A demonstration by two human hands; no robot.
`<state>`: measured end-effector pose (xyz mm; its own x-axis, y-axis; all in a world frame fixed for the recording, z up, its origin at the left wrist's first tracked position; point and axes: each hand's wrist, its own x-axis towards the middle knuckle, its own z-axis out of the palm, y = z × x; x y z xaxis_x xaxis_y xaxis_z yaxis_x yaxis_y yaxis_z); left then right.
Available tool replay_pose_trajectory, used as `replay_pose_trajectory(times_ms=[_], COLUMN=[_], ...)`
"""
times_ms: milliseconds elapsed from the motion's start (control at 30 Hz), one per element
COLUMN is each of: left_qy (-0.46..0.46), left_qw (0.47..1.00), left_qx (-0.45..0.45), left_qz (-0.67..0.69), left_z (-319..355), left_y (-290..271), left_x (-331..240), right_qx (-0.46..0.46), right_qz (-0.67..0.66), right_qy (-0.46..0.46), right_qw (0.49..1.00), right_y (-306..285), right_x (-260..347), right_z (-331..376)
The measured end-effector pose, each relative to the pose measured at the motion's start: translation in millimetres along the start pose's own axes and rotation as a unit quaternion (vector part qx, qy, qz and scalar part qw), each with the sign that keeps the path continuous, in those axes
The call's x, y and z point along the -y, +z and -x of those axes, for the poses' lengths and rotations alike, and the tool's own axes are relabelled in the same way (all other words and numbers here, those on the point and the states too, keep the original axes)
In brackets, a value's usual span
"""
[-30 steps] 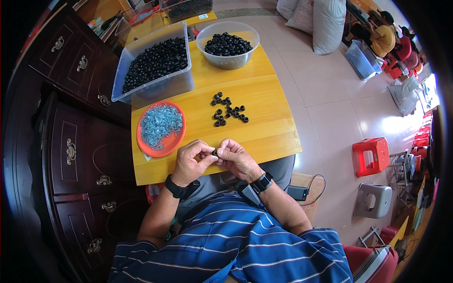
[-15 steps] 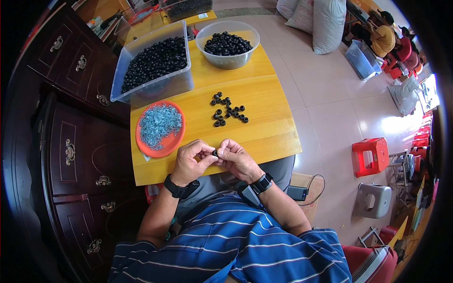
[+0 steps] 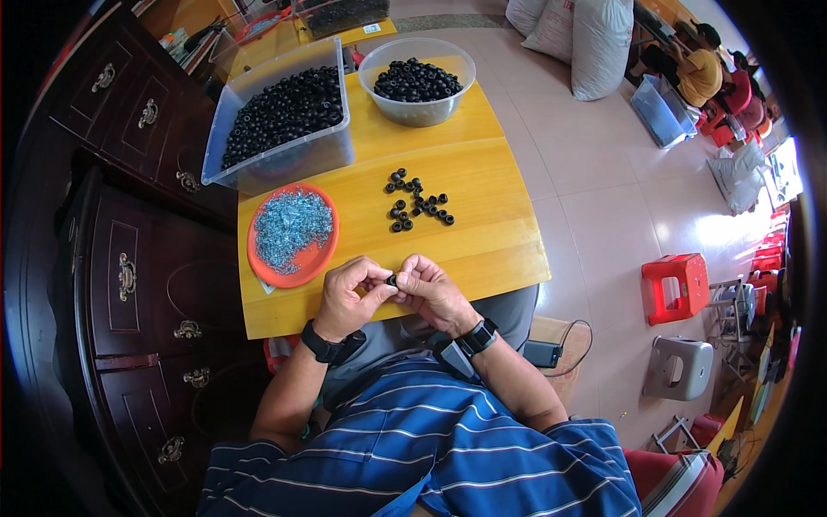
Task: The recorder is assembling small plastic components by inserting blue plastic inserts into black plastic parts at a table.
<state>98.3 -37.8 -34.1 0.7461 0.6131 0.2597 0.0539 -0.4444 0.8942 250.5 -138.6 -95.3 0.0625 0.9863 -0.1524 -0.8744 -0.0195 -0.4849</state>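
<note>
Near the front edge of the yellow table (image 3: 482,250), my left hand (image 3: 349,293) and my right hand (image 3: 431,293) meet fingertip to fingertip. Both pinch one small black round part (image 3: 392,280) with a hole in it; whether anything else is between the fingers is too small to tell. Just beyond my hands lies a loose group of black round parts (image 3: 419,205). To the left of them, an orange plate (image 3: 314,265) holds a heap of tiny clear bluish pieces (image 3: 291,228).
A clear rectangular bin (image 3: 297,159) and a round clear bowl (image 3: 422,112), both full of black parts, stand at the table's far side. Dark drawer cabinets (image 3: 155,284) line the left. A red stool (image 3: 676,289) and a grey stool (image 3: 679,368) stand on the floor at right.
</note>
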Motion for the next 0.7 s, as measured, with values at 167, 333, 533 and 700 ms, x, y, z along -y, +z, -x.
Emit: replay_pose_trajectory(times_ms=[167,333,533,700], left_qy=[-0.015,-0.021,-0.017,-0.044], left_qw=[1.0,1.0,0.999,0.999], left_qx=[-0.001,-0.004,-0.012,-0.018], left_qz=[0.014,0.02,0.034,0.008], left_z=[2,3,0,13], left_y=[-1,2,1,-7], left_x=[-1,-1,-4,3], right_qx=[0.002,-0.008,-0.03,-0.084], right_qz=[0.0,-0.003,-0.007,0.011], right_qy=[-0.008,-0.005,-0.006,0.01], right_qw=[1.0,1.0,1.0,0.996], right_y=[0,2,7,15], right_x=[-1,0,3,17], right_z=[1,1,-1,0])
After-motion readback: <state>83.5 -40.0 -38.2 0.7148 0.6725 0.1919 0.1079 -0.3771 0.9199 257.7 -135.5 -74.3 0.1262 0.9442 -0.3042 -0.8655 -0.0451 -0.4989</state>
